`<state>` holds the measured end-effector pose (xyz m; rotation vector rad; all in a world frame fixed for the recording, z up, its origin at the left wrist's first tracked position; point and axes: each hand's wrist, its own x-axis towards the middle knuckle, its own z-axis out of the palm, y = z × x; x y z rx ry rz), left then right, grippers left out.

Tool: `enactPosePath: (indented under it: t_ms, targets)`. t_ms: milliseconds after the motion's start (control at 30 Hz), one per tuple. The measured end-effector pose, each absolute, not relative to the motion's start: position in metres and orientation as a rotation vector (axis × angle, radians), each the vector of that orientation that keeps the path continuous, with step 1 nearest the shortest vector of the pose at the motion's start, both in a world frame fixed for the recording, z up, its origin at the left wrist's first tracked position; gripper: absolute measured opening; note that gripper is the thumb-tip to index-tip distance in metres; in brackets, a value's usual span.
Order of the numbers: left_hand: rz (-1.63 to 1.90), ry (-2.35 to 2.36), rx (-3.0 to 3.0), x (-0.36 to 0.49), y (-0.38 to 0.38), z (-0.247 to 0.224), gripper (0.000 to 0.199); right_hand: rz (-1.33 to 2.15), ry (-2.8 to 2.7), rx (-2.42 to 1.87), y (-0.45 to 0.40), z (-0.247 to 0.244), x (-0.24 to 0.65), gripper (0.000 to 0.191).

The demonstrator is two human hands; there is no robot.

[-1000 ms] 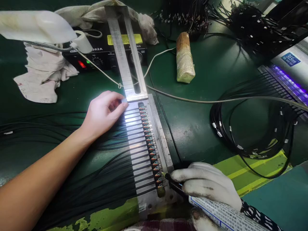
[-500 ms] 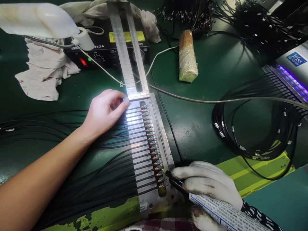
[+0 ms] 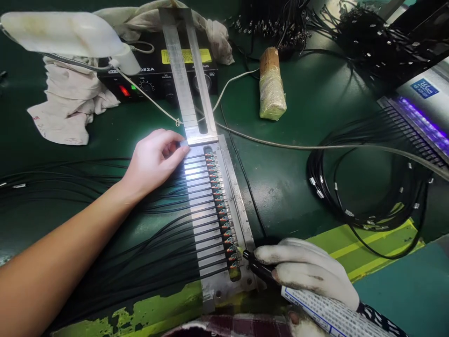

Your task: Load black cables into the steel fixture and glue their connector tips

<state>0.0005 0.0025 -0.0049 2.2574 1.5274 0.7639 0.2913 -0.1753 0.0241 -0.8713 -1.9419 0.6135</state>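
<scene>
My bare left hand pinches the upper left corner of a slotted metal fixture between thumb and fingers. Black cables lie side by side across the fixture, their small connector ends with orange and green bits lined up over its dark slot. In a white, smudged glove, my right hand grips a dispensing syringe with a printed label and a black front end. Its thin tip points left at a connector end near the bottom of the row; whether it touches cannot be told.
Behind the fixture stands a black control box, with a slotted metal plate leaning against it. A white lamp hangs at upper left. A wrapped block, coiled cables and a purple-lit curing lamp are on the right.
The syringe tip has shifted slightly up and left at the connector ends, while the gloved hand sits a little further right. My left hand keeps its pinch. The view has moved slightly.
</scene>
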Motion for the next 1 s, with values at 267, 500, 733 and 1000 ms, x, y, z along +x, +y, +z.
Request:
enactPosePath:
  t_ms: [267,500,733,1000]
  targets:
    - [0.762,1.533,2.246,0.002,0.002,-0.004,0.023,0.703,-1.919,-0.921,-0.181,0.021,0.290,0.024]
    - [0.754,1.537,2.250,0.001,0.002,-0.003,0.022,0.693,-1.895,-0.967,-0.183,0.025,0.284,0.026]
    - [0.748,1.540,2.238,0.002,0.002,-0.003,0.022,0.698,-1.929,-0.879,-0.180,0.020,0.289,0.024]
    - [0.743,1.550,2.231,0.001,0.002,-0.003,0.023,0.730,-1.971,-0.859,-0.181,0.020,0.294,0.028]
